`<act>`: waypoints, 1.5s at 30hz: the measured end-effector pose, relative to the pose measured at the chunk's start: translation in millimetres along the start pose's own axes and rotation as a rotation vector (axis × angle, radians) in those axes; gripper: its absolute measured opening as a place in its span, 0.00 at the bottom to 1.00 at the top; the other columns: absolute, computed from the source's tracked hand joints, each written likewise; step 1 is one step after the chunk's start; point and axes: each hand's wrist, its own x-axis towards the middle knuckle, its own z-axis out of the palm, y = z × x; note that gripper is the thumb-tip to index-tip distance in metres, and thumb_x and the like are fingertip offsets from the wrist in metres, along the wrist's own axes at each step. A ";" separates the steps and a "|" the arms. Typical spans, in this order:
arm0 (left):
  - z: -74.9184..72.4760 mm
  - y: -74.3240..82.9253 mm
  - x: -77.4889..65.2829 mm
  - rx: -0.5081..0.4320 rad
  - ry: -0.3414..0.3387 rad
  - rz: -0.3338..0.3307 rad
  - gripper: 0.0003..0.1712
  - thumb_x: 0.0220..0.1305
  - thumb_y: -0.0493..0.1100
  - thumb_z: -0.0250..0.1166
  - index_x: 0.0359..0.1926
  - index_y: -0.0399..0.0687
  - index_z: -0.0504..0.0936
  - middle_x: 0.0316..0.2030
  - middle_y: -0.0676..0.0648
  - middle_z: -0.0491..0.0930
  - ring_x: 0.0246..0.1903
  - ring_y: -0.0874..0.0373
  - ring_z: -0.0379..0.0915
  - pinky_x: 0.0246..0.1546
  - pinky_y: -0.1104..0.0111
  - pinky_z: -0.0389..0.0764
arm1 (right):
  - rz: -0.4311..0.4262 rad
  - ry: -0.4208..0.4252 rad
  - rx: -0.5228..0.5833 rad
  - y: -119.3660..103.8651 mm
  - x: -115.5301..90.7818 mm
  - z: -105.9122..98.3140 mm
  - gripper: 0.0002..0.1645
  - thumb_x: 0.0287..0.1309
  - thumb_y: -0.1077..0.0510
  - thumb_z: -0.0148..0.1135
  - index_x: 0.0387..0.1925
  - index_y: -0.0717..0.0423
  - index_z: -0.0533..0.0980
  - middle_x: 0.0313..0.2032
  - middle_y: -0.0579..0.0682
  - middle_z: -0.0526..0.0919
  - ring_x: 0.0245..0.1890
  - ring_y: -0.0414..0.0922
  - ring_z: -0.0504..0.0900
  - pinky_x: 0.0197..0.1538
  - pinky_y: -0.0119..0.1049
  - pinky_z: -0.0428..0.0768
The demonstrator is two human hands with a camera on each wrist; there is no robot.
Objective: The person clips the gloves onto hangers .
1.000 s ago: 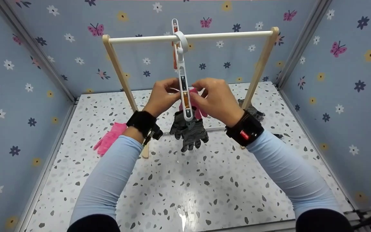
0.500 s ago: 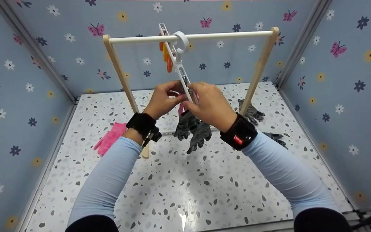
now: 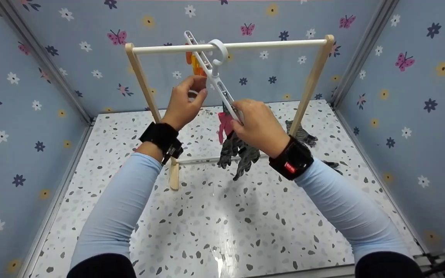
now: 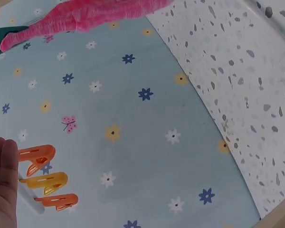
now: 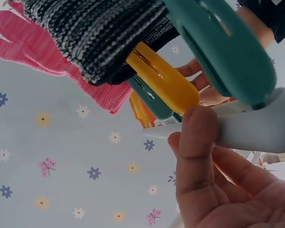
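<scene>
Clip hanger gripped at its near end, gloves pegged beneath

The right hand point(image 3: 255, 122) is clenched round the near end of the white clip hanger point(image 3: 216, 83), which is hooked on the rack's white rail point(image 3: 269, 44) and tilted. The left hand point(image 3: 184, 101) is raised beside the orange pegs point(image 3: 192, 61); its grasp cannot be told. A grey glove point(image 3: 240, 152) and a pink glove point(image 3: 224, 124) are hung from pegs below the hanger.

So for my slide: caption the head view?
Right hand grips white plastic clip hanger holding grey knitted gloves.
</scene>
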 end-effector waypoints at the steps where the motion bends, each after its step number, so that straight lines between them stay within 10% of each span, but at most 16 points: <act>1: -1.5 -0.5 2.3 0.026 0.002 0.016 0.19 0.79 0.36 0.60 0.64 0.32 0.81 0.53 0.35 0.84 0.52 0.46 0.81 0.53 0.64 0.83 | 0.000 0.001 -0.006 0.9 -0.6 -0.4 0.24 0.68 0.66 0.67 0.63 0.71 0.80 0.51 0.65 0.89 0.47 0.59 0.88 0.56 0.51 0.89; 12: -16.0 4.1 21.9 0.353 -0.065 0.029 0.27 0.85 0.40 0.53 0.79 0.39 0.70 0.78 0.37 0.70 0.79 0.42 0.65 0.83 0.53 0.64 | 0.001 -0.056 -0.100 5.8 -2.7 -9.6 0.19 0.70 0.67 0.62 0.59 0.68 0.82 0.48 0.62 0.89 0.41 0.56 0.87 0.48 0.47 0.90; 29: -31.6 7.6 47.2 0.542 -0.226 0.053 0.28 0.87 0.42 0.47 0.81 0.44 0.69 0.81 0.42 0.67 0.85 0.47 0.55 0.87 0.55 0.54 | -0.210 -0.044 -0.220 36.8 -2.5 -30.8 0.07 0.69 0.67 0.62 0.43 0.68 0.84 0.34 0.60 0.87 0.28 0.55 0.82 0.37 0.48 0.87; 45: -40.6 10.1 61.2 0.707 -0.390 0.054 0.28 0.88 0.44 0.45 0.80 0.39 0.69 0.81 0.38 0.67 0.85 0.40 0.53 0.88 0.48 0.48 | -0.224 -0.094 -0.222 66.6 -1.9 -60.3 0.20 0.67 0.71 0.63 0.60 0.67 0.83 0.51 0.65 0.91 0.42 0.60 0.91 0.51 0.54 0.91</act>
